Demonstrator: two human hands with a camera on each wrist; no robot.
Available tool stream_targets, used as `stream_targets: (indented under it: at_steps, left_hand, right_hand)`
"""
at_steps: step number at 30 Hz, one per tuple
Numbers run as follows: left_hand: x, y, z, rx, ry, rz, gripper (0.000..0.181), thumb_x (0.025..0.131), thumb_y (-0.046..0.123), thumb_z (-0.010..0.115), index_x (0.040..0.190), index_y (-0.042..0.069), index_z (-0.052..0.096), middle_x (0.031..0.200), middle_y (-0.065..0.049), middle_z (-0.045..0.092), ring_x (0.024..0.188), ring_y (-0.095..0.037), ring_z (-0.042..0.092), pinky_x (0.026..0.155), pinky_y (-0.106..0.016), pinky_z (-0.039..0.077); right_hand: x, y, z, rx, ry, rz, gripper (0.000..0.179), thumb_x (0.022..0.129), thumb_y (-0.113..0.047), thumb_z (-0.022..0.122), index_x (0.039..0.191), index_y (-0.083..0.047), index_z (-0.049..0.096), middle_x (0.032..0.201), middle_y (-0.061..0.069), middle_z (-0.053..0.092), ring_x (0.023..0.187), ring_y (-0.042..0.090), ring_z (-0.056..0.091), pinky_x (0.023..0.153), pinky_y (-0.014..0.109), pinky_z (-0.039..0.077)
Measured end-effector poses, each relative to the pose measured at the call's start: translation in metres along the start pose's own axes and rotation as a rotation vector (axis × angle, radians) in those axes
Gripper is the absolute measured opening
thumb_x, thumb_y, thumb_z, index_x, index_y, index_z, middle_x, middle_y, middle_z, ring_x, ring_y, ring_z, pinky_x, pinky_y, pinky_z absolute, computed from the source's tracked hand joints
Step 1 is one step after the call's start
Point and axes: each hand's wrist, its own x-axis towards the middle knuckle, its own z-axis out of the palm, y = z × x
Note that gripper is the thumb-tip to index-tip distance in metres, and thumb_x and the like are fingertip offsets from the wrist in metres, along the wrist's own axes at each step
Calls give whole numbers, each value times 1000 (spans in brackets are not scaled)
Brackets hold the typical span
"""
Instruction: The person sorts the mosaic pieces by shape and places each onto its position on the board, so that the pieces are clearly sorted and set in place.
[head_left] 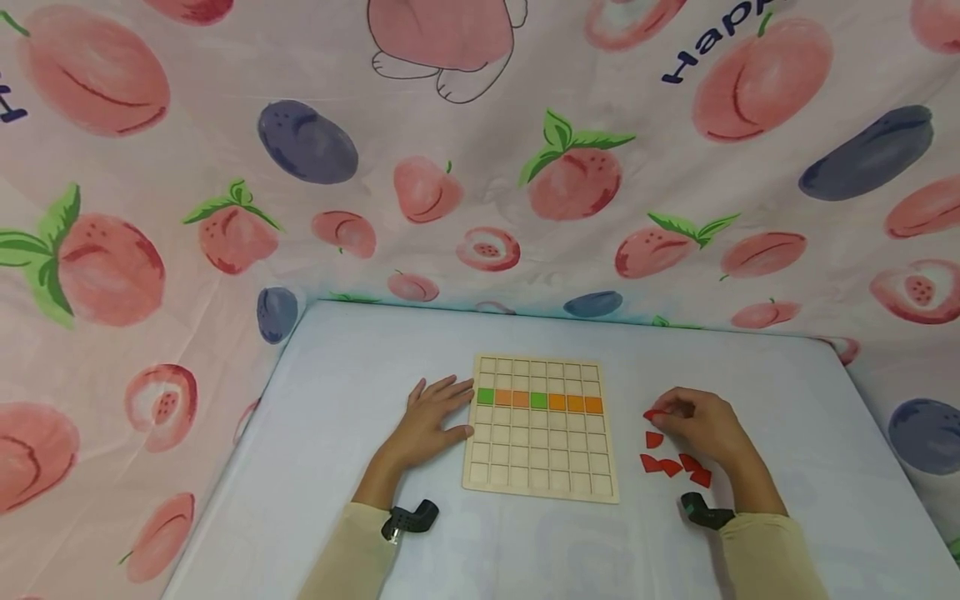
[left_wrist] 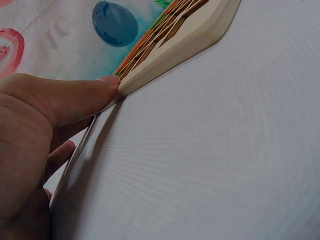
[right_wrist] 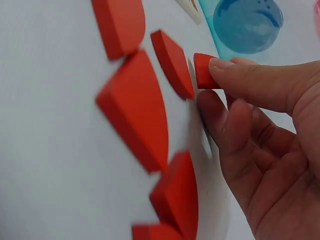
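Observation:
A square wooden grid board [head_left: 540, 460] lies on the table, with one row filled by green, salmon and orange square tiles [head_left: 538, 400]. My left hand [head_left: 431, 421] rests at the board's left edge, fingers spread; the left wrist view shows its thumb [left_wrist: 85, 97] against the board's side [left_wrist: 170, 62]. To the right of the board, my right hand [head_left: 701, 423] pinches a red quarter-round piece [right_wrist: 204, 71] between thumb and fingers. Several more red quarter-round pieces [right_wrist: 137, 112] lie on the table just below that hand, some touching one another.
The white table [head_left: 360, 358] runs back to a fruit-print cloth [head_left: 450, 208] that hangs behind it and at the sides. A dark camera mount [head_left: 408, 520] sits on the left wrist, and another mount [head_left: 705, 511] on the right.

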Motion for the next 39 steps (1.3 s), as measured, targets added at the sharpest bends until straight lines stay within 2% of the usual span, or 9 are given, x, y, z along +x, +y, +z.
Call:
stream_targets:
  at_steps: [7,13,17,20,23,28,33,39]
  left_hand:
    - [-1,1,1,-3,26,19,63,93,36,73,149,13,54,161,4,44,155,-26,29,126,-61,4]
    - [-1,1,0,-3,15,8,64,94,37,72,150,15,52,162,6,42,156,-25,28,126,-60,3]
    - [0,1,0,-9,18,12,63,94,37,72,150,14,53,162,5,43,156,-25,28,126,-61,3]
    - [0,1,1,-11,18,10,63,94,37,72,149,14,54,161,5,43,155,-25,29,126,-60,3]
    - [0,1,1,-9,19,9,63,94,37,72,150,14,53,161,6,43,156,-25,29,126,-60,3]
    - [-1,0,0,-8,30,27,63,93,36,73,149,13,54,161,4,45,155,-27,30,126,-62,4]
    - [-1,0,-1,-4,23,24,64,94,36,72,150,13,53,161,4,44,155,-26,29,126,-61,3]
    - [-1,1,-1,-1,14,17,64,94,37,72,150,13,53,162,4,43,156,-26,29,126,-61,3]
  right_hand:
    - [4,-15,9,99,-10,25,26,90,-28,79,111,-15,71,96,6,71,85,24,61,66,28,54]
    - [8,-33,17,233,-64,34,28,91,-34,77,111,-16,72,102,9,74,76,25,63,58,33,56]
    - [13,-44,25,257,-71,-4,24,91,-36,78,109,-19,75,110,6,75,83,21,66,60,30,53]
    - [16,-52,31,246,-59,-81,20,93,-31,77,108,-18,77,112,5,75,93,17,69,73,26,53]
    - [19,-60,38,282,-79,-137,18,95,-24,74,110,-14,77,112,9,76,93,15,72,82,23,55]
    - [22,-76,49,378,-131,-165,20,96,-15,72,113,-5,75,111,15,75,91,16,75,82,20,57]
    - [25,-93,63,410,-169,-203,21,95,-12,72,113,-1,73,108,18,75,86,24,76,78,27,62]
    - [31,-112,80,348,-170,-246,12,92,-16,76,103,-11,77,101,8,76,84,17,72,78,30,59]
